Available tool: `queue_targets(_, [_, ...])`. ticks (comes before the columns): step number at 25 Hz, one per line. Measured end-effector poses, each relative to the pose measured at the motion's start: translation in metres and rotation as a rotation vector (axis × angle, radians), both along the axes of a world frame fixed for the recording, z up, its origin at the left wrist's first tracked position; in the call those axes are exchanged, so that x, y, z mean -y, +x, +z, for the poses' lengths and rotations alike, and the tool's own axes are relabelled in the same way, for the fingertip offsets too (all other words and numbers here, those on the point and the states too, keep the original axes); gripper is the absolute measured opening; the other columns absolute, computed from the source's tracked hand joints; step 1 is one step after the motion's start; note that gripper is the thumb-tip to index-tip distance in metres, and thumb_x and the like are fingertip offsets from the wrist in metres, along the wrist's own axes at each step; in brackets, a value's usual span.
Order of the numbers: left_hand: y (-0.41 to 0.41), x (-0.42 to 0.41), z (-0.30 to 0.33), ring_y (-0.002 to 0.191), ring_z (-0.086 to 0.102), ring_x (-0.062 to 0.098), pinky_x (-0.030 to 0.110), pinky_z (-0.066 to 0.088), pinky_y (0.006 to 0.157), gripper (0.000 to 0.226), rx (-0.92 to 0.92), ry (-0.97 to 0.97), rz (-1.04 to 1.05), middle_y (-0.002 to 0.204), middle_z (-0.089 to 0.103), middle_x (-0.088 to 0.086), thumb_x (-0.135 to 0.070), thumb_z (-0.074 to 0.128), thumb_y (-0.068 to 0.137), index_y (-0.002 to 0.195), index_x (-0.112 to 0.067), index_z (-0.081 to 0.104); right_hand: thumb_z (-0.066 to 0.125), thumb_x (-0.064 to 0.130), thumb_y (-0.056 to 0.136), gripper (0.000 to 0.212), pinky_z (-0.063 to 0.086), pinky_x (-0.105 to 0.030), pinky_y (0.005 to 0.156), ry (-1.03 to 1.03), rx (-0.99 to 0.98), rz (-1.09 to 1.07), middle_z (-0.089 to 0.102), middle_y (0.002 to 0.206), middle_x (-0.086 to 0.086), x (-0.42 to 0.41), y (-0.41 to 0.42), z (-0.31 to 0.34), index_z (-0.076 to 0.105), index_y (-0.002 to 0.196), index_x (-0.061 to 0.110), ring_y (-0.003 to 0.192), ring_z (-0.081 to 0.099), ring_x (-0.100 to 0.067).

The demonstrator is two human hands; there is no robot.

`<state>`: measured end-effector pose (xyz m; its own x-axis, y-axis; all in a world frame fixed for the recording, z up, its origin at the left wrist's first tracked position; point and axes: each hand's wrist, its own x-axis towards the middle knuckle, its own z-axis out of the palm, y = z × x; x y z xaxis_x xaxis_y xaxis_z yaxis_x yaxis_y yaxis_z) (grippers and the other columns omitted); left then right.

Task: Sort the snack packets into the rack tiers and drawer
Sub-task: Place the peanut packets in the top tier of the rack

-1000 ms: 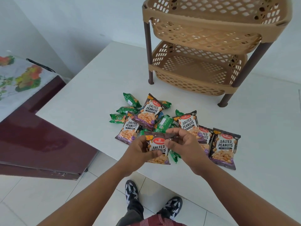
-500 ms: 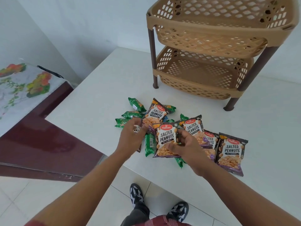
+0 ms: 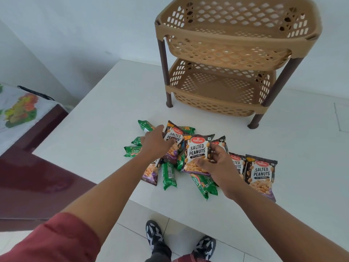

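Floral-printed cloth [image 3: 20,110] over a dark maroon cabinet [image 3: 28,176] occupies the left edge of the frame. Centre frame, on the white counter [image 3: 94,121], lies a loose pile of snack packets: small green foil biscuit packets [image 3: 169,174] at the pile's left and lower edges, mixed with dark brown-and-purple salted peanut packets [image 3: 261,175] that extend to the right. Left hand [image 3: 155,141], fingers curled downward, rests on a peanut packet at the pile's upper left; whether it grips that packet cannot be told. Right hand [image 3: 217,165], just right of centre, pinches one upright salted peanut packet [image 3: 197,154] between thumb and fingers, lifted over the pile. Upper right of the frame, a two-tier tan perforated plastic rack [image 3: 236,35] on dark brown legs stands on the counter, well apart from the pile. Bottom centre, black-and-white shoes [image 3: 154,235] stand on the white tiled floor [image 3: 122,241].
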<state>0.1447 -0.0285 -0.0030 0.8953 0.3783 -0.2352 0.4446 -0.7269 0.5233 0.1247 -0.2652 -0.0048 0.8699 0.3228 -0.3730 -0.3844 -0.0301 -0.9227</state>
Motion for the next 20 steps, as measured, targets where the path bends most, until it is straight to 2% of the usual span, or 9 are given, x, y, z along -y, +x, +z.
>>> queue_targets(3, [0.001, 0.002, 0.004, 0.096, 0.063, 0.026, 0.042, 0.053, 0.09, 0.054, 0.054, -0.144, 0.036, 0.102, 0.062, -0.001, -0.039, 0.077, 0.086, 0.131, -0.018, 0.056, 0.084, 0.018, 0.084, 0.048, 0.062, -0.042, 0.086, -0.019, 0.023, -0.017, 0.079, 0.103, 0.008, -0.002, 0.003, 0.003, 0.058, 0.122, 0.03, 0.095, 0.076, -0.017])
queue_targets(5, [0.0, 0.002, 0.008, 0.08, 0.064, 0.018, 0.032, 0.052, 0.074, 0.037, 0.128, -0.26, 0.045, 0.085, 0.065, -0.006, -0.03, 0.081, 0.084, 0.115, -0.017, 0.066, 0.083, 0.017, 0.084, 0.043, 0.063, -0.036, 0.081, -0.012, 0.034, -0.021, 0.079, 0.102, 0.011, -0.001, 0.006, 0.003, 0.058, 0.115, 0.033, 0.093, 0.076, -0.014])
queue_targets(7, [-0.004, -0.002, 0.015, 0.07, 0.065, 0.007, 0.029, 0.051, 0.068, 0.019, 0.189, -0.398, 0.055, 0.072, 0.069, -0.014, -0.023, 0.083, 0.084, 0.097, -0.023, 0.069, 0.083, 0.015, 0.084, 0.044, 0.061, -0.027, 0.074, 0.001, 0.05, -0.017, 0.079, 0.102, 0.013, 0.002, 0.009, 0.006, 0.058, 0.116, 0.033, 0.092, 0.076, -0.011])
queue_targets(8, [-0.006, -0.004, 0.021, 0.074, 0.069, 0.006, 0.032, 0.055, 0.07, 0.019, 0.212, -0.48, 0.065, 0.078, 0.073, -0.013, -0.02, 0.083, 0.084, 0.096, -0.025, 0.069, 0.083, 0.015, 0.085, 0.045, 0.06, -0.023, 0.071, 0.008, 0.061, -0.015, 0.079, 0.102, 0.013, 0.003, 0.009, 0.009, 0.058, 0.118, 0.032, 0.092, 0.076, -0.01])
queue_targets(9, [-0.008, -0.006, 0.03, 0.084, 0.073, 0.013, 0.035, 0.058, 0.074, 0.022, 0.231, -0.556, 0.079, 0.087, 0.076, -0.008, -0.017, 0.083, 0.084, 0.099, -0.023, 0.069, 0.082, 0.015, 0.085, 0.046, 0.059, -0.022, 0.069, 0.014, 0.073, -0.016, 0.078, 0.102, 0.013, 0.003, 0.011, 0.013, 0.058, 0.12, 0.031, 0.091, 0.076, -0.009])
queue_targets(11, [-0.01, -0.01, 0.048, 0.095, 0.074, 0.025, 0.034, 0.059, 0.074, 0.028, 0.284, -0.669, 0.095, 0.102, 0.076, 0.002, -0.013, 0.081, 0.085, 0.108, -0.022, 0.068, 0.083, 0.014, 0.085, 0.045, 0.06, -0.026, 0.073, 0.016, 0.096, -0.029, 0.079, 0.103, 0.011, 0.003, 0.016, 0.021, 0.058, 0.118, 0.032, 0.092, 0.076, -0.011])
queue_targets(15, [-0.011, -0.013, 0.087, 0.099, 0.074, 0.018, 0.032, 0.058, 0.079, 0.032, 0.376, -0.776, 0.048, 0.107, 0.078, -0.001, -0.017, 0.078, 0.089, 0.116, -0.025, 0.064, 0.079, 0.013, 0.088, 0.037, 0.059, -0.039, 0.086, 0.037, 0.147, -0.032, 0.078, 0.106, 0.006, 0.0, 0.028, 0.044, 0.061, 0.115, 0.031, 0.098, 0.075, -0.018])
queue_targets(18, [-0.013, -0.013, 0.115, 0.098, 0.075, 0.025, 0.037, 0.061, 0.079, 0.049, 0.425, -0.846, 0.029, 0.107, 0.078, 0.005, -0.029, 0.082, 0.081, 0.123, -0.017, 0.062, 0.076, 0.012, 0.09, 0.031, 0.057, -0.038, 0.086, 0.071, 0.177, -0.023, 0.078, 0.107, 0.008, -0.004, 0.037, 0.065, 0.065, 0.114, 0.029, 0.098, 0.074, -0.015])
queue_targets(20, [-0.01, -0.014, 0.132, 0.097, 0.076, 0.03, 0.039, 0.062, 0.077, 0.052, 0.447, -0.873, 0.016, 0.108, 0.078, 0.01, -0.027, 0.081, 0.081, 0.126, -0.011, 0.06, 0.075, 0.013, 0.091, 0.03, 0.056, -0.04, 0.088, 0.079, 0.218, -0.029, 0.078, 0.106, 0.009, -0.007, 0.043, 0.081, 0.066, 0.116, 0.028, 0.1, 0.073, -0.015])
